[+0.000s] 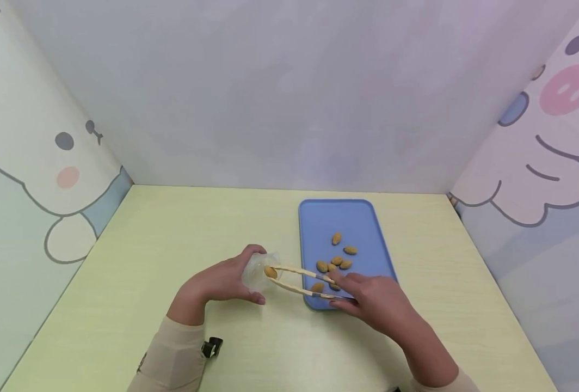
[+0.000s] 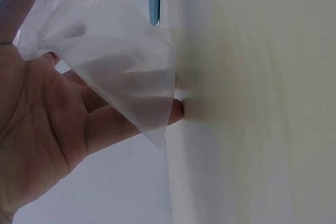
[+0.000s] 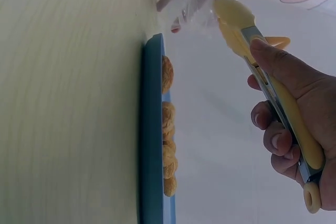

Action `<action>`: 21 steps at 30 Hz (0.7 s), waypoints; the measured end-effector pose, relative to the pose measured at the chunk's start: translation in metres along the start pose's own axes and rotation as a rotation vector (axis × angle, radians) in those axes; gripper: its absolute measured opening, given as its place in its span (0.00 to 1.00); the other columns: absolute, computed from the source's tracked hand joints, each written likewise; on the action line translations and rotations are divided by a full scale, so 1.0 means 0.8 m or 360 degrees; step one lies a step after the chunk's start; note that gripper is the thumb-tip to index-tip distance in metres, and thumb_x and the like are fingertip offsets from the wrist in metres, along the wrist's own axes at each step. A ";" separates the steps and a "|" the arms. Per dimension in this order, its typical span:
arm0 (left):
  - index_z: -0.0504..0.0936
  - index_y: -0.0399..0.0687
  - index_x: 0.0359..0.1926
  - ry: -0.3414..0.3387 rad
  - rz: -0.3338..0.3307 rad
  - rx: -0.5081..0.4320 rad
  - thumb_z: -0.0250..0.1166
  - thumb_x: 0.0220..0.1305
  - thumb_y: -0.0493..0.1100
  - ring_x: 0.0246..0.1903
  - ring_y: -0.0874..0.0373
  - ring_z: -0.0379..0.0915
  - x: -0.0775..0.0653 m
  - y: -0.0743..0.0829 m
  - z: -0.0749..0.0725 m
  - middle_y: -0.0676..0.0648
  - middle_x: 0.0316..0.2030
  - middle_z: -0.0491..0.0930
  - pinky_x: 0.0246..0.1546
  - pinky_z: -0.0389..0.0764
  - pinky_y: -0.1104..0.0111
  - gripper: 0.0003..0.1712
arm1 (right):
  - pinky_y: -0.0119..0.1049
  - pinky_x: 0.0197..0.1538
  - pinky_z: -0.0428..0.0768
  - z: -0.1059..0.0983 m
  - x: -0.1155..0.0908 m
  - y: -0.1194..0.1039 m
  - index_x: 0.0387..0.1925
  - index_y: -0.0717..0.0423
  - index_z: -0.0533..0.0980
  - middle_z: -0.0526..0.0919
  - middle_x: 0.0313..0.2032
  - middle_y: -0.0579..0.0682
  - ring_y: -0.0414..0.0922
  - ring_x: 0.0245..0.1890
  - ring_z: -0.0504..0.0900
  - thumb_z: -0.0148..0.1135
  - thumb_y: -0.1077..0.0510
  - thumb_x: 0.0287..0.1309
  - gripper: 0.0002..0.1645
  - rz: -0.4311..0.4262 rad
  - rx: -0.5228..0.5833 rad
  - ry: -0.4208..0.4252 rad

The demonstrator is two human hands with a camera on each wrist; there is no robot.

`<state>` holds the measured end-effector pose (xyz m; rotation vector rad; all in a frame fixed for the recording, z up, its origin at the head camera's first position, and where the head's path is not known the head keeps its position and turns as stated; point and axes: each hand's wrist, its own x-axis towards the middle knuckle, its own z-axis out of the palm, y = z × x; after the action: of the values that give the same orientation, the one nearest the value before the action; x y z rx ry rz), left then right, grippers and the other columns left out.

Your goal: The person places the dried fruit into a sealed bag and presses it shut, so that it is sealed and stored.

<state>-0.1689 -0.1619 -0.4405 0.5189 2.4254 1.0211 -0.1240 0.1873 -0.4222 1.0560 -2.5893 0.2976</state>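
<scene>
Gripping yellow kitchen tongs [image 3: 291, 116] with thumb and fingers curled round the arms, the person's right hand [image 1: 375, 300] brings an almond [image 1: 270, 271], pinched between the tips, to a clear plastic bag [image 1: 255, 272]. The left hand [image 1: 223, 279] holds that bag over the table [image 1: 250, 348], thumb and fingers spread around its sides. Whether the almond is past the bag's mouth — or only at its edge — cannot be told. More almonds [image 1: 350, 250] lie scattered in the blue tray [image 1: 336, 215], beneath and beyond the tongs.

The step in hand looks like bagging one almond; the next move seems to call for a steady, wide mouth and easing the tips apart only once inside.
</scene>
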 end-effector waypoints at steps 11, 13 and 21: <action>0.54 0.66 0.66 0.0002 -0.0014 0.0032 0.81 0.40 0.61 0.36 0.56 0.73 0.001 0.000 0.000 0.47 0.45 0.76 0.39 0.73 0.61 0.56 | 0.26 0.19 0.65 0.008 0.001 -0.005 0.56 0.42 0.79 0.84 0.31 0.39 0.32 0.15 0.72 0.70 0.36 0.51 0.32 -0.0014 -0.0024 -0.0041; 0.55 0.66 0.66 0.0004 -0.0011 0.0034 0.81 0.40 0.60 0.37 0.56 0.73 0.001 0.001 0.000 0.47 0.45 0.76 0.40 0.73 0.61 0.56 | 0.25 0.18 0.64 0.008 0.001 -0.006 0.56 0.42 0.79 0.83 0.30 0.38 0.31 0.14 0.71 0.70 0.36 0.51 0.32 -0.0011 -0.0031 -0.0046; 0.56 0.69 0.65 0.0003 -0.0025 0.0046 0.81 0.41 0.58 0.38 0.55 0.73 0.000 0.005 0.000 0.48 0.46 0.74 0.40 0.73 0.60 0.54 | 0.25 0.18 0.61 0.010 0.004 -0.011 0.55 0.42 0.80 0.82 0.28 0.38 0.31 0.13 0.69 0.70 0.35 0.50 0.32 -0.0001 -0.0083 -0.0002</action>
<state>-0.1683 -0.1592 -0.4381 0.5078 2.4457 0.9815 -0.1218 0.1770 -0.4280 1.0392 -2.5835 0.2283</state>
